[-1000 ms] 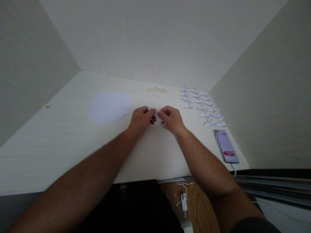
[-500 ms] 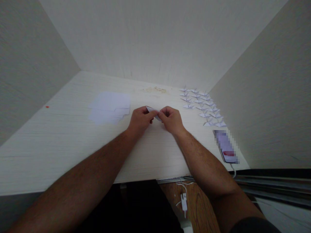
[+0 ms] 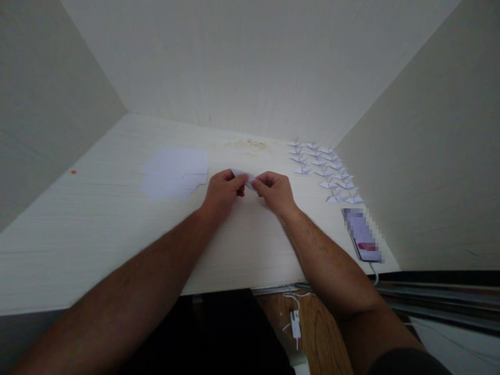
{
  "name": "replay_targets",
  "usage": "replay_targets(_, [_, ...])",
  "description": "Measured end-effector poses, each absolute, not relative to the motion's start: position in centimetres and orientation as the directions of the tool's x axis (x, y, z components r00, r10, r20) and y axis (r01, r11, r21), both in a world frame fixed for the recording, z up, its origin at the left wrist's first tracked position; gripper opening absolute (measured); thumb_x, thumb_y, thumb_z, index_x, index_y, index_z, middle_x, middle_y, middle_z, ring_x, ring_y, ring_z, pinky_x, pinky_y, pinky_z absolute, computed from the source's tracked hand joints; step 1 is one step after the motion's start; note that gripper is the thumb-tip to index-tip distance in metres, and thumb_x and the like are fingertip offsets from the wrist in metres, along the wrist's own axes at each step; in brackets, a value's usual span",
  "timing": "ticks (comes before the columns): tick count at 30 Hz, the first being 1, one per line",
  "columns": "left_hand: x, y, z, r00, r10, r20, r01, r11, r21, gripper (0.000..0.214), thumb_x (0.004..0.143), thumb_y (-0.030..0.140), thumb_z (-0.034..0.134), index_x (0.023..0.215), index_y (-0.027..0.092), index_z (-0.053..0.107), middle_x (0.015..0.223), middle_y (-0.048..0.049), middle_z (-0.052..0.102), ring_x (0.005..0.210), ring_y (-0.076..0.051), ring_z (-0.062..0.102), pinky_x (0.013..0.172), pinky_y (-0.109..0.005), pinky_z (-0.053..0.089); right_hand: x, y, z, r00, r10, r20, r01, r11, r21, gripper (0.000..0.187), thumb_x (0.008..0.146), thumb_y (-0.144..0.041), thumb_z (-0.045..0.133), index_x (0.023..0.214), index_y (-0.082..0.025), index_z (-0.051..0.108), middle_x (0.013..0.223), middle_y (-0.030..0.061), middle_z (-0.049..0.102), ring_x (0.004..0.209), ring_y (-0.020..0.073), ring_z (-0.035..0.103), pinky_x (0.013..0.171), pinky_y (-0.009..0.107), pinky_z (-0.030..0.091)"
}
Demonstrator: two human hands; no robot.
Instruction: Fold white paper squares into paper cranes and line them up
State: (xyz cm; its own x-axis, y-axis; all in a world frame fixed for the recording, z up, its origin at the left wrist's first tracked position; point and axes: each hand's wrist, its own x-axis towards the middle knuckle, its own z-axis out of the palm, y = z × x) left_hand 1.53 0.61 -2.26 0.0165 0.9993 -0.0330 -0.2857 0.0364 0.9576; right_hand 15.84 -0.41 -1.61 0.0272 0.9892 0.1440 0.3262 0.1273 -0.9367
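One small folded white paper lies between the two hands, spanning the gap from the left fingers to the right fingertips, with one end poking out beyond the left thumb. The left hand and the right hand each pinch it, thumb closed against fingers, the two thumb tips near each other. On the table are one phone, more than a dozen paper cranes, and overlapping white sheets whose number I cannot tell.
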Motion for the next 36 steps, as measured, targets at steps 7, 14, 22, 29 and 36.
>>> replay_targets(7, [1.7,0.4,-1.8,-0.015,0.998,-0.060,-0.341,0.051,0.939,0.013,0.066,0.024,0.072,0.063,0.015,0.063,0.056,0.0021,0.055,0.050,-0.009,0.047,0.049,-0.024,0.037,15.7,-0.6,-1.5,0.041,0.990,0.134,0.348,0.112,-0.931,0.020,0.072,-0.037,0.066,0.065,-0.019,0.061,0.055,-0.0035,0.056,0.049,0.0088,0.043,0.049,0.024,0.033])
replay_targets(14, [1.9,0.3,-1.6,-0.006,0.997,-0.074,-0.398,0.065,0.915,0.012,0.065,0.021,0.073,0.063,0.016,0.062,0.056,0.0026,0.052,0.049,-0.008,0.045,0.049,-0.023,0.036,15.8,-0.3,-1.7,0.015,0.990,0.141,0.307,0.130,-0.943,0.020,0.074,-0.037,0.067,0.066,-0.019,0.060,0.055,-0.0038,0.055,0.050,0.0096,0.044,0.049,0.024,0.032])
replay_targets(22, [0.5,0.7,-0.5,0.219,0.948,-0.231,-0.445,0.308,0.841,0.061,0.078,0.073,0.050,0.082,0.016,0.069,0.071,-0.0092,0.066,0.054,-0.015,0.056,0.044,-0.026,0.040,16.8,-0.4,-1.4,0.024,0.852,0.522,0.460,0.454,-0.763,0.010,0.083,-0.033,0.066,0.082,-0.026,0.072,0.081,0.0018,0.062,0.078,0.0159,0.056,0.073,0.031,0.048])
replay_targets(29, [0.4,0.7,-0.7,0.350,0.902,-0.254,-0.373,0.383,0.845,0.016,0.063,0.025,0.077,0.071,0.013,0.069,0.063,-0.0042,0.063,0.051,-0.010,0.051,0.044,-0.021,0.035,16.9,-0.4,-1.6,-0.045,0.868,0.494,0.417,0.465,-0.780,0.015,0.084,-0.030,0.065,0.096,-0.029,0.074,0.096,0.0033,0.070,0.089,0.0174,0.063,0.083,0.036,0.052])
replay_targets(36, [1.3,0.5,-1.5,0.171,0.978,-0.123,-0.441,0.187,0.878,0.021,0.057,0.021,0.082,0.070,0.016,0.066,0.074,-0.0018,0.067,0.067,-0.012,0.061,0.062,-0.024,0.046,16.1,-0.5,-1.3,0.075,0.966,0.249,0.256,0.223,-0.941,0.019,0.076,-0.036,0.070,0.087,-0.021,0.069,0.078,0.0018,0.071,0.070,0.0137,0.064,0.068,0.029,0.053])
